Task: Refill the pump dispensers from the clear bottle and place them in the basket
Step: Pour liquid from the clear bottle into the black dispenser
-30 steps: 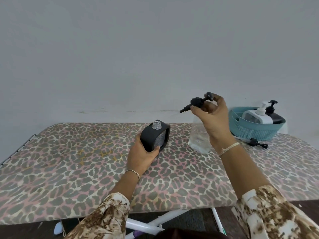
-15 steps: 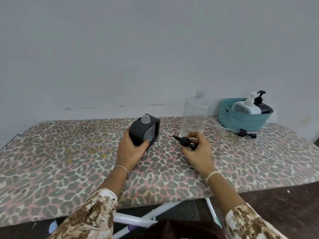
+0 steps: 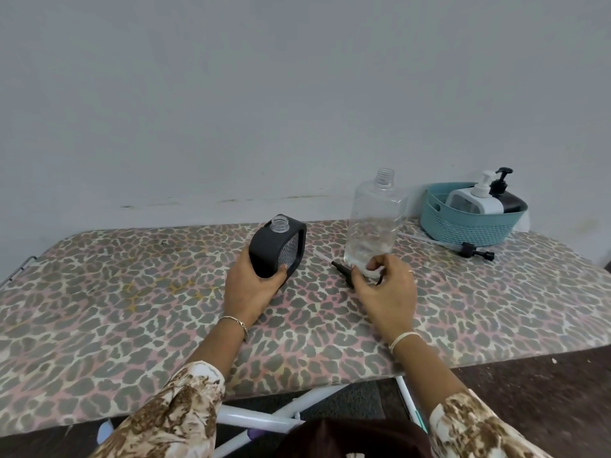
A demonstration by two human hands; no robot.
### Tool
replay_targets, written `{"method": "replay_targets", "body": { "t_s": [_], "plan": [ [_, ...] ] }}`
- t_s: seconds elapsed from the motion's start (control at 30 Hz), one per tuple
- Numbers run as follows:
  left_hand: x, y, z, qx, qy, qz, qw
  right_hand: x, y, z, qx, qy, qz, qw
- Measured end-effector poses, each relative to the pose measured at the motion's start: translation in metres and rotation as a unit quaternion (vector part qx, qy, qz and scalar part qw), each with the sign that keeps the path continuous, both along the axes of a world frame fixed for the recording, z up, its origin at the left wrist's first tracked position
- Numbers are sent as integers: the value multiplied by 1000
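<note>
My left hand (image 3: 251, 289) grips a black dispenser (image 3: 271, 246) that stands tilted on the table, its clear threaded neck uncapped. Its black pump head (image 3: 340, 270) lies on the cloth right of it, the nozzle poking out from under my right thumb. My right hand (image 3: 386, 292) hovers over the pump with fingers loosened and apart, just in front of the clear bottle (image 3: 373, 219). That bottle stands upright and uncapped, with a little liquid at the bottom. The teal basket (image 3: 463, 229) at the back right holds a white dispenser (image 3: 472, 201) and a black dispenser (image 3: 510, 201).
Another black pump head with a long tube (image 3: 472, 251) lies on the table in front of the basket. The table's leopard-print cover (image 3: 132, 292) stretches wide to the left. A grey wall runs along the far edge; white table legs show below the near edge.
My right hand brought the pump head down from the air onto the table beside the clear bottle, and its fingers have now loosened. My left hand kept hold of the black dispenser.
</note>
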State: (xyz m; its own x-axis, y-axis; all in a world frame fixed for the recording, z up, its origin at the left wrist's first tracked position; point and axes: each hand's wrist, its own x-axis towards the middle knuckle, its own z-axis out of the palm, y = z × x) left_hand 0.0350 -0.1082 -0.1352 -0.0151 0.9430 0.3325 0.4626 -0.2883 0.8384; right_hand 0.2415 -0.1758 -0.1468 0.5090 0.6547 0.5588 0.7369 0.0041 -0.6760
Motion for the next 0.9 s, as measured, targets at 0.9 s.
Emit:
{"method": "replay_targets", "body": {
  "t_s": [0.9],
  "plan": [
    [-3,4,-1,-9,7,31,999,14,61,76,-9,43,50,998]
  ]
}}
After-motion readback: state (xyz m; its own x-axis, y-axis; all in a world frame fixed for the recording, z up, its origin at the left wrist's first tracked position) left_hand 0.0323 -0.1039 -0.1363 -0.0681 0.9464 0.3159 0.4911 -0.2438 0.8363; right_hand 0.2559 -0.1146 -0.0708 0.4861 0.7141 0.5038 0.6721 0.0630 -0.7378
